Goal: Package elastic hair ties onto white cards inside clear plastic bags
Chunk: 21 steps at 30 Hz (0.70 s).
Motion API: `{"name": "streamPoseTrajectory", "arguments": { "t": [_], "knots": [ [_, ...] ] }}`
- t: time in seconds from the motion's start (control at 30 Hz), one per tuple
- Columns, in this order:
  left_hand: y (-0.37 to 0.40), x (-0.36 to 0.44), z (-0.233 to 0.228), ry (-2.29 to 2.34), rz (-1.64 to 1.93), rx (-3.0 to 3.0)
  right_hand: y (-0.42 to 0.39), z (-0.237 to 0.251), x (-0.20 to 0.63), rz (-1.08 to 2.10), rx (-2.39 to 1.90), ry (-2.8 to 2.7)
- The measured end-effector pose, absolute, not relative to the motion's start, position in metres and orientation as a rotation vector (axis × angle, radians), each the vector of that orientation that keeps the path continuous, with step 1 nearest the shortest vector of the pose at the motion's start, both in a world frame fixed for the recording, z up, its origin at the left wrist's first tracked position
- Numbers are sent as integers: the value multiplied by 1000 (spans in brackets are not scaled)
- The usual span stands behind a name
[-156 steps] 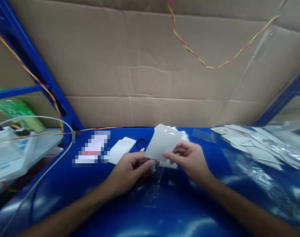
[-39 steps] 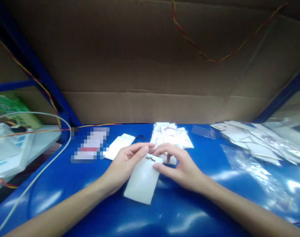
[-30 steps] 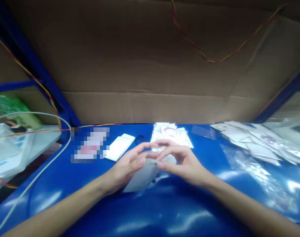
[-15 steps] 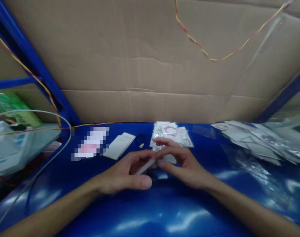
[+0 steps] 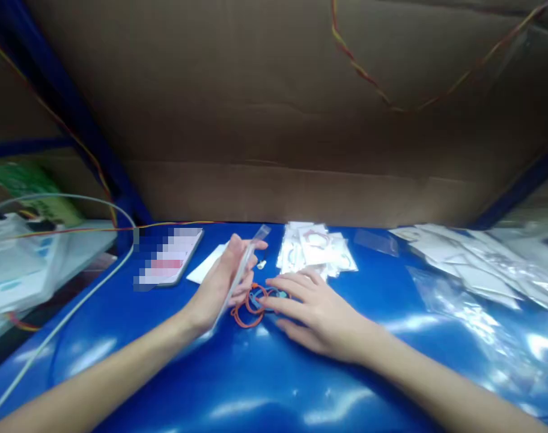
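Note:
My left hand is closed around a thin clear plastic bag, seen nearly edge-on and tilted upward; what lies inside it, if anything, I cannot make out. Beside its fingertips, coiled orange cables lie on the blue table with a bluish cable among them. My right hand is spread palm down, its fingers reaching to the right side of these coils, apparently touching them. Behind the left hand, white cards are partly covered, and a small white connector shows just past its fingers.
Bagged items are piled at the back middle. A phone lies back left, near a pale looped cable. White packets and clear bags spread over the right. A cardboard wall closes off the back of the blue table.
The hands have moved apart, and the left has raised and tilted the plastic bag. The right hand has come down flat by the cables, which are now in plain view.

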<state>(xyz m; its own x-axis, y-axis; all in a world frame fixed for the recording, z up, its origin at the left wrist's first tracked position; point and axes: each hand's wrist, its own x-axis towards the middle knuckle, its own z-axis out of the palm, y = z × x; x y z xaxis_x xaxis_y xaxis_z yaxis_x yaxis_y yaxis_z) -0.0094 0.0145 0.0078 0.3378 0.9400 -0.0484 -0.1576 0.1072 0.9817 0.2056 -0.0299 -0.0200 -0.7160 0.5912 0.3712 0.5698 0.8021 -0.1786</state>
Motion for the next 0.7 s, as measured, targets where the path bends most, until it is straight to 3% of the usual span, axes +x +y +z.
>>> {"name": "streamPoseTrajectory", "arguments": {
  "t": [0.5, 0.7],
  "knots": [
    [21, -6, 3, 994, 980, 1039, -29, -28, 201, 123, -711, -2673],
    [19, -4, 5, 1023, 1011, 1049, -28, -27, 202, 135, -658, -2415]
  ]
}}
